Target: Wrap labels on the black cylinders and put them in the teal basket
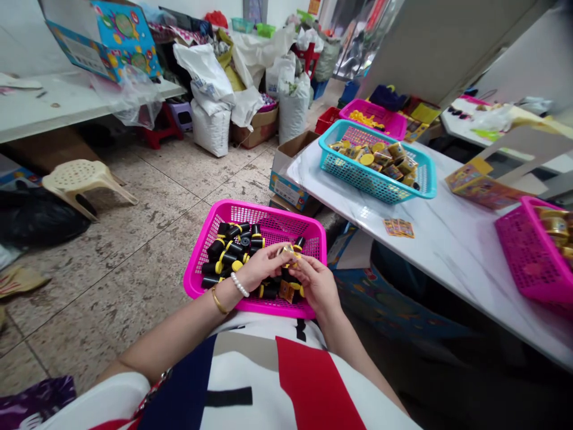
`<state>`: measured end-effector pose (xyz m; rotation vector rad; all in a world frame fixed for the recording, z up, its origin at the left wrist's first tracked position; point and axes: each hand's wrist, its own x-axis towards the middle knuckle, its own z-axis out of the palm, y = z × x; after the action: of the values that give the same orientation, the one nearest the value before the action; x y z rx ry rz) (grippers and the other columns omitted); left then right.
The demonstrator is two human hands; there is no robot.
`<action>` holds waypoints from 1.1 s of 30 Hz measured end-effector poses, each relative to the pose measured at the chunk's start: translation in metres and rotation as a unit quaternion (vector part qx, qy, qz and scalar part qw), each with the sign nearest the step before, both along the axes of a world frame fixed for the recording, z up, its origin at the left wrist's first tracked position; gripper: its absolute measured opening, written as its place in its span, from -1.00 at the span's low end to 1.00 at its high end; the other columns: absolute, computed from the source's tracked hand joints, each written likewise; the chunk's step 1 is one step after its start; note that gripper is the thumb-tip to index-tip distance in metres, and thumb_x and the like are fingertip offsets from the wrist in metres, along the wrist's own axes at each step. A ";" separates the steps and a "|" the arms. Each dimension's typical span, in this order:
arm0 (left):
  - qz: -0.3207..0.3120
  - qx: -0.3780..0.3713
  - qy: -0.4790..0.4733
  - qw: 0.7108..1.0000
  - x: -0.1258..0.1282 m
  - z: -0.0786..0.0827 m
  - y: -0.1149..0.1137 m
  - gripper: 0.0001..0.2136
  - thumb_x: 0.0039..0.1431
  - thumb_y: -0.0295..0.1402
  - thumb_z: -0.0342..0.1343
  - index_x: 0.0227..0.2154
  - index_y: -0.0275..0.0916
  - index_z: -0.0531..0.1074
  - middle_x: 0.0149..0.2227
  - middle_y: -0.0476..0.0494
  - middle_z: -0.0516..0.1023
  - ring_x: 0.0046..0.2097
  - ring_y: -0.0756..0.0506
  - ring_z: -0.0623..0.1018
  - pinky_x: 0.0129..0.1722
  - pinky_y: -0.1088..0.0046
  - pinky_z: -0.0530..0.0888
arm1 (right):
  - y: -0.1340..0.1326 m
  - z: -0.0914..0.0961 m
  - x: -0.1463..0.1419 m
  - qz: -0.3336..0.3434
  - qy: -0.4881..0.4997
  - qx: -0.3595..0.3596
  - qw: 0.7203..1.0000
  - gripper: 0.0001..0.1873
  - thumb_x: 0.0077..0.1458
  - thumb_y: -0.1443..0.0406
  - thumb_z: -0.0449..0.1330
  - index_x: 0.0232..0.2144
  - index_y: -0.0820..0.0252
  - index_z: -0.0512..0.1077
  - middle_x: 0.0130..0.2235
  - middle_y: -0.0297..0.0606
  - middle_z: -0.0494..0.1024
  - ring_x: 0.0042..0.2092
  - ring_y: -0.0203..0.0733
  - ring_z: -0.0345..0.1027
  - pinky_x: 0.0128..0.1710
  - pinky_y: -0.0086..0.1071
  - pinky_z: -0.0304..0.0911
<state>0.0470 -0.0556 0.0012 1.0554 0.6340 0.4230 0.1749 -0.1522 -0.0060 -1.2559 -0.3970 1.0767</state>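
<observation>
Basically, left hand (263, 266) and right hand (319, 286) in narrow grip on gold-yellow piece (289, 254), above near pink basket (255, 306), presumably to catch drops

My left hand (265, 265) and right hand (319, 285) meet low before me, fingers (278, 259) bent in pinch, both forearms (179, 331) stretched forward, angled inward.

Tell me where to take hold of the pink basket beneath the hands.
Probably best to grip the pink basket by its rim, at the left and right ends, from outside: the solid rim overhangs perforated walls, and loose black containers crowd the inside.
</observation>
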 end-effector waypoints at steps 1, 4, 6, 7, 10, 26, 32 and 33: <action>0.007 -0.018 0.011 1.000 -0.002 0.001 0.001 -0.53 0.02 -0.01 0.19 -0.14 -0.29 0.41 -0.52 0.04 0.37 -0.59 0.12 0.26 -0.61 0.59 0.13 | -0.002 0.002 -0.001 -0.008 -0.043 0.010 0.999 -0.73 -0.15 0.24 0.39 -0.31 0.17 0.55 -0.28 -0.27 0.63 -0.36 -0.26 0.51 -0.25 -0.34 0.45; 0.006 -0.001 0.026 1.000 -0.009 0.005 0.002 -0.59 0.02 -0.02 0.19 -0.30 -0.32 0.41 -0.58 0.05 0.33 -0.61 0.11 0.26 -0.61 0.59 0.14 | -0.005 0.004 -0.006 -0.020 -0.152 0.033 0.988 -0.67 -0.17 0.26 0.41 -0.26 0.16 0.55 -0.26 -0.27 0.62 -0.26 -0.18 0.52 -0.13 -0.26 0.42; 0.005 0.071 0.021 0.997 -0.011 0.006 0.003 -0.64 -0.02 -0.11 0.25 -0.33 -0.33 0.42 -0.49 -0.01 0.41 -0.53 0.09 0.33 -0.54 0.57 0.24 | -0.005 0.003 -0.009 -0.015 -0.142 0.027 0.989 -0.68 -0.18 0.25 0.41 -0.28 0.17 0.55 -0.29 -0.27 0.62 -0.28 -0.17 0.52 -0.13 -0.24 0.43; 0.010 0.109 0.017 0.994 -0.012 0.007 0.004 -0.67 -0.03 -0.16 0.27 -0.33 -0.32 0.43 -0.44 -0.03 0.44 -0.48 0.07 0.36 -0.49 0.56 0.28 | -0.004 0.002 -0.011 -0.010 -0.111 0.019 0.994 -0.69 -0.17 0.23 0.41 -0.30 0.18 0.56 -0.32 -0.27 0.62 -0.31 -0.18 0.52 -0.16 -0.25 0.44; -0.002 0.175 -0.003 0.985 -0.012 0.010 0.009 -0.73 0.01 -0.23 0.25 -0.31 -0.31 0.43 -0.35 -0.06 0.47 -0.37 0.03 0.42 -0.40 0.54 0.33 | 0.002 0.000 -0.013 0.001 -0.001 0.007 1.000 -0.74 -0.18 0.22 0.42 -0.39 0.21 0.55 -0.35 -0.27 0.62 -0.37 -0.22 0.52 -0.25 -0.30 0.47; -0.064 -0.151 -0.023 0.986 -0.010 0.001 0.005 -0.67 -0.02 -0.12 0.26 -0.43 -0.31 0.38 -0.67 0.06 0.35 -0.70 0.16 0.24 -0.71 0.67 0.09 | -0.002 -0.011 -0.009 0.016 -0.029 0.081 0.996 -0.84 -0.13 0.27 0.38 -0.42 0.10 0.51 -0.18 -0.37 0.47 -0.55 -0.36 0.43 -0.59 -0.39 0.45; -0.039 -0.175 0.003 0.984 -0.008 -0.003 0.004 -0.61 -0.06 -0.04 0.26 -0.52 -0.31 0.36 -0.75 0.09 0.30 -0.77 0.16 0.16 -0.78 0.65 0.00 | -0.002 0.000 -0.007 0.064 -0.144 0.095 0.983 -0.88 -0.06 0.29 0.34 -0.36 0.08 0.54 -0.19 -0.35 0.40 -0.42 -0.32 0.46 -0.42 -0.35 0.51; -0.034 -0.175 0.003 0.984 -0.008 -0.003 0.003 -0.61 -0.07 -0.03 0.26 -0.52 -0.31 0.37 -0.75 0.08 0.31 -0.77 0.15 0.17 -0.78 0.65 0.01 | -0.002 0.001 -0.006 0.071 -0.162 0.096 0.980 -0.87 -0.05 0.29 0.34 -0.36 0.08 0.55 -0.19 -0.34 0.39 -0.39 -0.30 0.47 -0.38 -0.34 0.51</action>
<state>0.0386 -0.0524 -0.0015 0.7403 0.6486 0.2381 0.1687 -0.1540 -0.0055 -1.2445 -0.8306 0.9264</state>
